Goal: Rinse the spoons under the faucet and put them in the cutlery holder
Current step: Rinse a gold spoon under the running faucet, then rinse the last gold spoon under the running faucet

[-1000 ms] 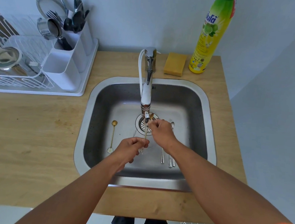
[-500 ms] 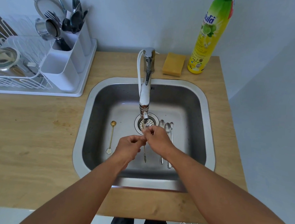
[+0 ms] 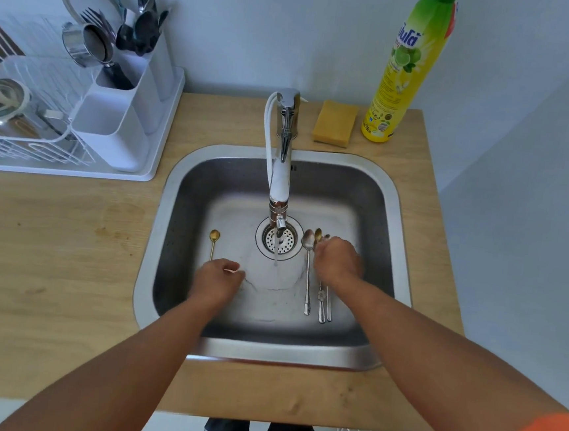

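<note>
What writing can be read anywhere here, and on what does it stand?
Brand name in Thai script, white on blue, not readable letter for letter: on the yellow-green bottle.
"700" with blurred letters after it: near the bottle's base.
Other label print: too small to read.
Nothing else bears writing.

Both hands were down in the steel sink [image 3: 392, 204], apart from each other, with water running from the faucet [image 3: 282, 167] onto the drain [image 3: 279, 240] between them. The left hand [image 3: 217, 283] rested curled over the near end of a gold spoon [image 3: 214, 238] lying left of the drain. The right hand [image 3: 337, 263] lay over a cluster of spoons [image 3: 308, 276] to the right. Far left on the wooden counter [image 3: 50, 246], a white cutlery holder [image 3: 119, 122] stood in the dish rack [image 3: 18, 130].
</note>
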### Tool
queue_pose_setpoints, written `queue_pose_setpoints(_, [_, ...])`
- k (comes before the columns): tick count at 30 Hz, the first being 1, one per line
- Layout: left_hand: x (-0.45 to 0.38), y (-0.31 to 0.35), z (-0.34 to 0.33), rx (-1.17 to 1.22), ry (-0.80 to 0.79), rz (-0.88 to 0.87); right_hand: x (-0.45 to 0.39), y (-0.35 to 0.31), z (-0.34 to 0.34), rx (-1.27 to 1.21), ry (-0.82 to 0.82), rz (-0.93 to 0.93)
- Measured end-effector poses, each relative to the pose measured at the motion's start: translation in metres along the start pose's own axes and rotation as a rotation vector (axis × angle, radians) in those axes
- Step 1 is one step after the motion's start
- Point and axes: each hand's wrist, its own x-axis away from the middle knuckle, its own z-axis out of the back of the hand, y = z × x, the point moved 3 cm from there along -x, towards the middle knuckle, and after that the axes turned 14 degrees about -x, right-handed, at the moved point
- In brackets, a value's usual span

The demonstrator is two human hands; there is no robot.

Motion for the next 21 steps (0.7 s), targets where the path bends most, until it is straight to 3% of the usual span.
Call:
queue_pose_setpoints(6, [-0.018, -0.015, 0.022, -0.287, 0.166, 0.056, -0.005, 0.020, -0.004, 0.146, 0.009, -0.091])
queue_pose_setpoints(9, [-0.024, -0.016, 0.024, -0.372, 0.170, 0.072, -0.010, 0.025, -0.004, 0.173, 0.021, -0.094])
queue_pose_setpoints(21, [-0.031, -0.017, 0.017, -0.395, 0.171, 0.125, -0.013, 0.037, -0.012, 0.145, 0.035, -0.148])
